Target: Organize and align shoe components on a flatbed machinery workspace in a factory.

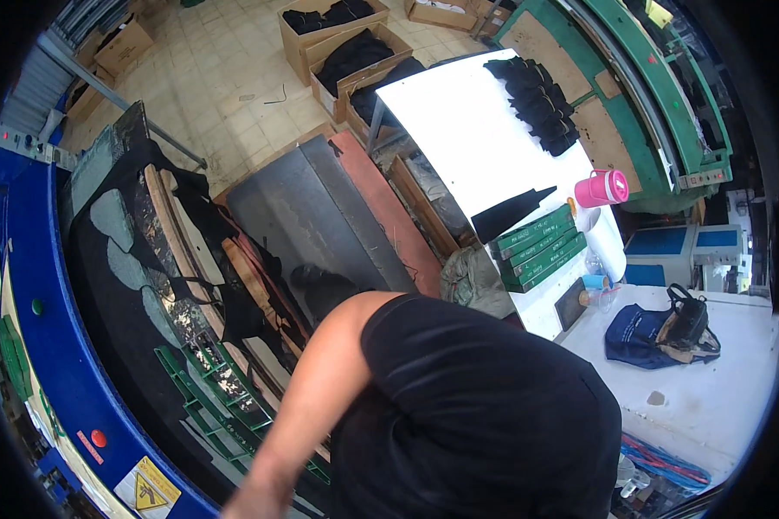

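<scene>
Neither of my own hands shows in the head view. A person in a black short-sleeved shirt [493, 406] bends over in front, filling the lower middle. Their dark head [325, 290] is blurred and partly behind the shoulder. One bare arm [316, 398] reaches down to the lower left. Its hand [255, 502] is smeared and cut by the lower edge, so I cannot tell what it touches. Beside this arm lie green slotted bars [203, 406], grey flat pads [125, 264] and long curved boards [177, 246] on a black bed.
A blue machine edge [61, 346] with buttons curves along the left. On the white table [459, 104] are black fabric pieces [537, 104], green blocks [541, 251] and a pink jug [601, 188]. Cardboard boxes [325, 95] stand behind. A dark bag [658, 333] sits at right.
</scene>
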Motion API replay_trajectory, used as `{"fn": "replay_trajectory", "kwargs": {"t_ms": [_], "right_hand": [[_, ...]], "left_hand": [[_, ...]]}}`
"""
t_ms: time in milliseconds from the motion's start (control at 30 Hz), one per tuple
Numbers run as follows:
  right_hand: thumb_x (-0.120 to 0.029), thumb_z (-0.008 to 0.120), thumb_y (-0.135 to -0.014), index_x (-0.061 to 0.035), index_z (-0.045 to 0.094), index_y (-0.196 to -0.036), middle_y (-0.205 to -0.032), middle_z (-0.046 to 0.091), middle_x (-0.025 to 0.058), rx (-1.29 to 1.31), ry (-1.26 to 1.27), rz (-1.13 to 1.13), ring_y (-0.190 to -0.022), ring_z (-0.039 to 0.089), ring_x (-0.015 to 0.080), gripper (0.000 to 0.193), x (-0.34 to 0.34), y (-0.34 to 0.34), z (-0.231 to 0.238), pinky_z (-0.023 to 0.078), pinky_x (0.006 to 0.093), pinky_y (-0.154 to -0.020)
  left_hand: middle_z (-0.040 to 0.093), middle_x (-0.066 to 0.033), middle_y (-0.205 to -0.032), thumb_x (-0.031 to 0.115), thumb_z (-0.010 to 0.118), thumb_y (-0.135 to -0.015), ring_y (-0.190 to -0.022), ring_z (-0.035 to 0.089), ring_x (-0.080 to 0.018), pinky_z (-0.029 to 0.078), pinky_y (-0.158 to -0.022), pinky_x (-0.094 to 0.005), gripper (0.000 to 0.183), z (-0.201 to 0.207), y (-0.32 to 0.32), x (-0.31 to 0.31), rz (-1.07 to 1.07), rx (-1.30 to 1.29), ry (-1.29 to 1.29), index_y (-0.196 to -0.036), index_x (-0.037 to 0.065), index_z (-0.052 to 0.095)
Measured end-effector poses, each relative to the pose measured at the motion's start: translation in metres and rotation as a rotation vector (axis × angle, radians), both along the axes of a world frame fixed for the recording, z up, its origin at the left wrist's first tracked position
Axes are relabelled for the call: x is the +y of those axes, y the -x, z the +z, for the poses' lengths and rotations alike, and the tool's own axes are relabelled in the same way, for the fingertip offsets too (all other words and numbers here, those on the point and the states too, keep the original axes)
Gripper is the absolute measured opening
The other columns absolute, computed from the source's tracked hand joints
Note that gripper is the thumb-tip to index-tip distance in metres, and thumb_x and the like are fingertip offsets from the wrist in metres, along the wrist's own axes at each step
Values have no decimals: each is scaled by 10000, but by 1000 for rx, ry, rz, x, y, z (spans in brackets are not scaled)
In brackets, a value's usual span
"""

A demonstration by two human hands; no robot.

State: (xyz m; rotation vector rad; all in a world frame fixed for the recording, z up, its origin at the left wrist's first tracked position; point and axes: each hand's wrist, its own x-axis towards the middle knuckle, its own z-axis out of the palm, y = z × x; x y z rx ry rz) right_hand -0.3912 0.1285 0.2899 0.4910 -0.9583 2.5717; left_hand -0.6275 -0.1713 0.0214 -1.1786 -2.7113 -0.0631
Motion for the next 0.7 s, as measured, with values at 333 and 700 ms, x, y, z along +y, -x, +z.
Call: {"fn": "replay_trajectory", "kwargs": {"t_ms": [333, 700], "right_hand": [[-339, 630, -944, 3, 688, -1005, -973, 691, 153, 174, -74, 169, -897, 678, 278, 352, -37, 36, 53, 549, 380, -754], [-279, 644, -933, -7, 690, -1032, -991, 678, 175, 428, -142, 522, -904, 646, 346, 293, 73, 29, 89, 522, 427, -784]], "left_hand": [[647, -142, -860, 218, 679, -834, -681, 595, -325, 487, -656, -452, 205, 59, 35, -29, 55, -9, 251, -923, 38, 638], [650, -161, -929, 200, 698, -817, -752, 616, -352, 510, -708, -457, 239, 112, -27, -36, 321, -125, 430, -982, 34, 645]]}}
